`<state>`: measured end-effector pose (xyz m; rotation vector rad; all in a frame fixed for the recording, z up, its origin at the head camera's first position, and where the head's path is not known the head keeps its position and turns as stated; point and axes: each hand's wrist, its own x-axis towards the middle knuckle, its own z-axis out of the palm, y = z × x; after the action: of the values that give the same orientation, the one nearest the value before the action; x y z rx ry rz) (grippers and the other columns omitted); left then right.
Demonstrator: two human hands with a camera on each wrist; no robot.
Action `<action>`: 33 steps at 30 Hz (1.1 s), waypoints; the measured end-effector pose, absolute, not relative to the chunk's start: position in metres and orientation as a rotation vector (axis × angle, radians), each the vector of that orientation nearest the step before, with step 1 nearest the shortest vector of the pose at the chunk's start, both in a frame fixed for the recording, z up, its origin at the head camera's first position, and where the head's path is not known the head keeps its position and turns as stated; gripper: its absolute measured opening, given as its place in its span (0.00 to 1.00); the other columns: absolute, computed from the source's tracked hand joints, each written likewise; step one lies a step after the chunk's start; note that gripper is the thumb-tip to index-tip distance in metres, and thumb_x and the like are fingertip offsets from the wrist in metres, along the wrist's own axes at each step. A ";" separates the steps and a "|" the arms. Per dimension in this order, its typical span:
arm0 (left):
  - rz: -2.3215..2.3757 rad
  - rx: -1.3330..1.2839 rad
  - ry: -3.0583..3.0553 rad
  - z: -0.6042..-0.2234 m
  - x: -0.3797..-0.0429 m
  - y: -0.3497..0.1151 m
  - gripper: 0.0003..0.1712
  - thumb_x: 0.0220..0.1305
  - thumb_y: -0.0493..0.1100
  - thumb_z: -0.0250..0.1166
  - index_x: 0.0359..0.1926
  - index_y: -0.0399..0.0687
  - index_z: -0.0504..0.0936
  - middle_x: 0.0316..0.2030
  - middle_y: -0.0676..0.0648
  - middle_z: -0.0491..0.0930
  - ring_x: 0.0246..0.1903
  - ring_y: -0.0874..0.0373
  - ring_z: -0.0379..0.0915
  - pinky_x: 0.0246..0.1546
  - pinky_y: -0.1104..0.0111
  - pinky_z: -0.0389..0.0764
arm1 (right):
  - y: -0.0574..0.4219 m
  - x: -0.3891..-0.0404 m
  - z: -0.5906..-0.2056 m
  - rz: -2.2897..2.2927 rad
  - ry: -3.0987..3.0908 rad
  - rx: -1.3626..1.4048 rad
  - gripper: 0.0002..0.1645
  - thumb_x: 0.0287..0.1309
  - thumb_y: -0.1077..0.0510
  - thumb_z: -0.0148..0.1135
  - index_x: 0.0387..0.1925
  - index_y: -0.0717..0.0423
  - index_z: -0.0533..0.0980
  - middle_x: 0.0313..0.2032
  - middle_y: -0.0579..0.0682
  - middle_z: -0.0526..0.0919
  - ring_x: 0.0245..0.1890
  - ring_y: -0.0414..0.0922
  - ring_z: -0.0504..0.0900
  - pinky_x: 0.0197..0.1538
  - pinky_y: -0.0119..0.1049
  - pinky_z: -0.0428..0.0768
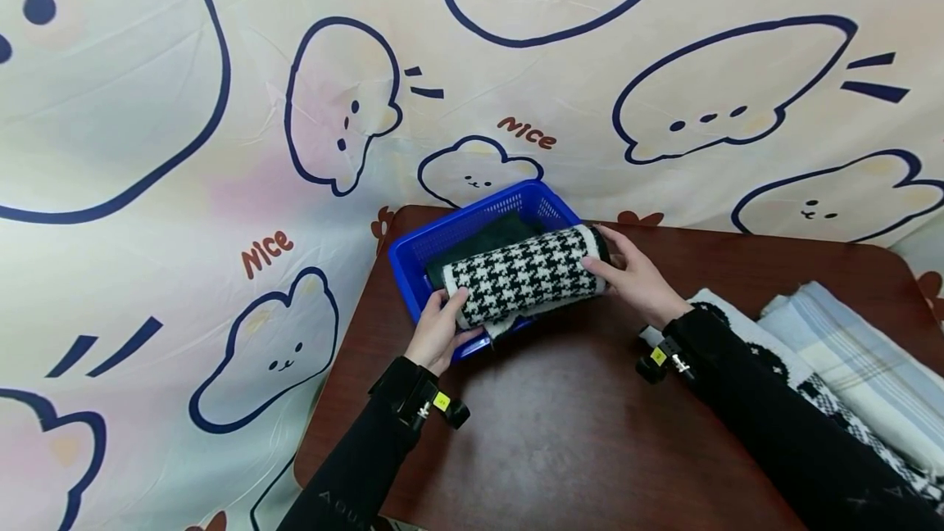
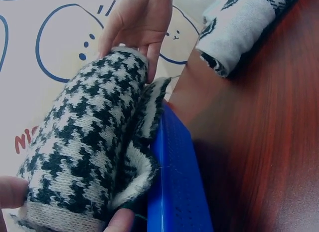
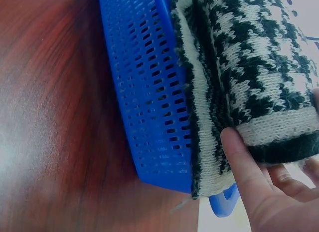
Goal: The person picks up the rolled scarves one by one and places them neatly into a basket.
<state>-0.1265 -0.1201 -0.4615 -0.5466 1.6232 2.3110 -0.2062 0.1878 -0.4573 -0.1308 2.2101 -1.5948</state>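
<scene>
Both hands hold a rolled black-and-white houndstooth knitted scarf [image 1: 524,273] over the front of a blue plastic basket [image 1: 413,273]. My left hand [image 1: 437,330] grips its left end, thumb on top. At the right end, my right hand [image 1: 636,273] has its thumb on the near side and fingers behind the roll. A loose flap of the scarf [image 3: 202,117] hangs over the basket's rim in the right wrist view. Inside the basket lies a dark green folded cloth [image 1: 479,240], partly hidden by the roll.
On the right of the brown wooden table [image 1: 560,433] lie a white-and-black patterned rolled cloth [image 1: 767,351] and a pale blue striped folded cloth [image 1: 848,359], partly behind my right sleeve. A cartoon-printed curtain [image 1: 516,88] hangs behind the table and down its left side.
</scene>
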 end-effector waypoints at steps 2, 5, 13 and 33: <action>2.307 -0.544 1.635 -0.461 -0.127 -0.120 0.27 0.71 0.50 0.56 0.63 0.44 0.58 0.64 0.40 0.61 0.61 0.46 0.66 0.55 0.51 0.77 | 0.187 -0.207 -0.456 -1.573 2.227 -0.134 0.51 0.61 0.34 0.57 0.76 0.36 0.42 0.70 0.61 0.56 0.63 0.57 0.66 0.51 0.46 0.80; 2.287 -0.542 1.659 -0.460 -0.127 -0.120 0.30 0.71 0.50 0.56 0.66 0.44 0.55 0.65 0.39 0.58 0.62 0.45 0.65 0.57 0.52 0.76 | 0.186 -0.208 -0.454 -1.544 2.251 -0.137 0.51 0.61 0.34 0.57 0.76 0.37 0.43 0.70 0.61 0.57 0.63 0.57 0.66 0.52 0.47 0.79; 2.244 -0.532 1.704 -0.460 -0.128 -0.121 0.37 0.72 0.50 0.55 0.72 0.43 0.48 0.71 0.38 0.49 0.66 0.43 0.60 0.59 0.52 0.73 | 0.186 -0.211 -0.453 -1.534 2.255 -0.223 0.47 0.65 0.38 0.55 0.76 0.31 0.40 0.75 0.57 0.42 0.69 0.60 0.56 0.56 0.61 0.73; 1.907 -0.514 1.980 -0.463 -0.133 -0.126 0.35 0.74 0.52 0.51 0.72 0.40 0.52 0.67 0.37 0.60 0.64 0.44 0.63 0.59 0.53 0.73 | 0.183 -0.225 -0.448 -1.109 2.493 -0.358 0.46 0.64 0.33 0.52 0.74 0.51 0.52 0.66 0.64 0.63 0.60 0.60 0.69 0.55 0.55 0.74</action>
<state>-0.1331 -0.1262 -0.4627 -0.5142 1.9802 1.9071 -0.2246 0.1830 -0.4481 -0.3584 2.4928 -1.1087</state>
